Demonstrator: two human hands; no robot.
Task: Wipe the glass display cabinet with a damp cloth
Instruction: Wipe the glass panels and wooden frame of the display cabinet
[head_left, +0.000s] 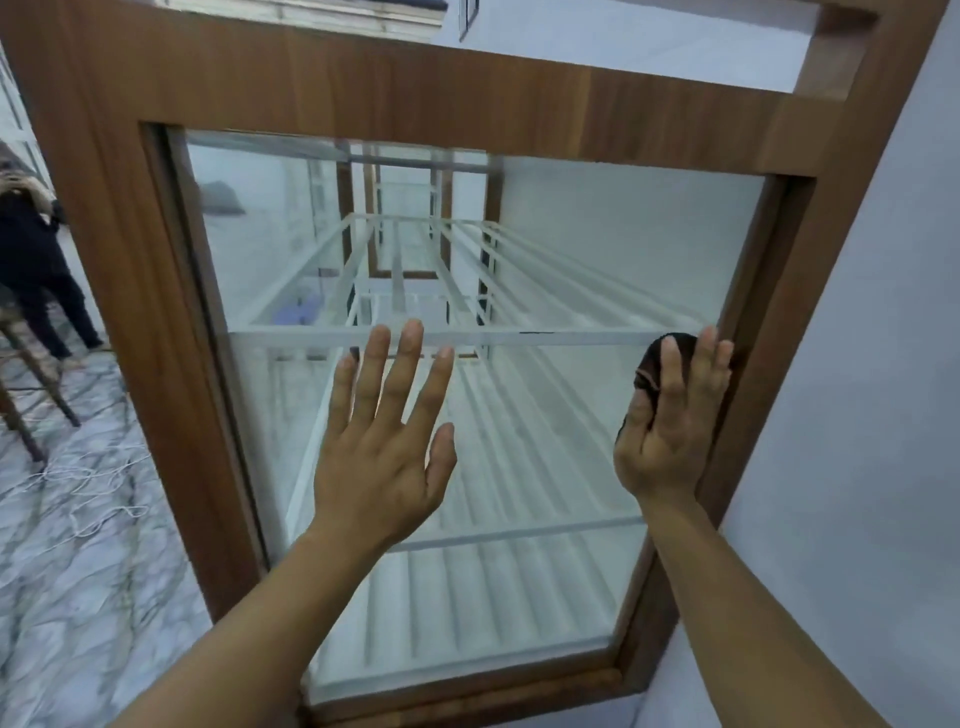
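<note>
A bystander (31, 260) stands far left, beyond white cord (93, 483) loose on the marble floor. At the wood-framed display cabinet (130, 260), a person's left hand (382, 452) lies flat and wide-spread on the glass pane (545, 467). The right hand (670, 431), fingers straight, presses a dark cloth (652, 371) to the glass just beside the right frame, near the wall (857, 415). The bare left palm could smear the pane. The cloth, pinned rather than gripped, might slip free on a hard stroke.

Shop: wood-framed glass display cabinet (363, 88)
</note>
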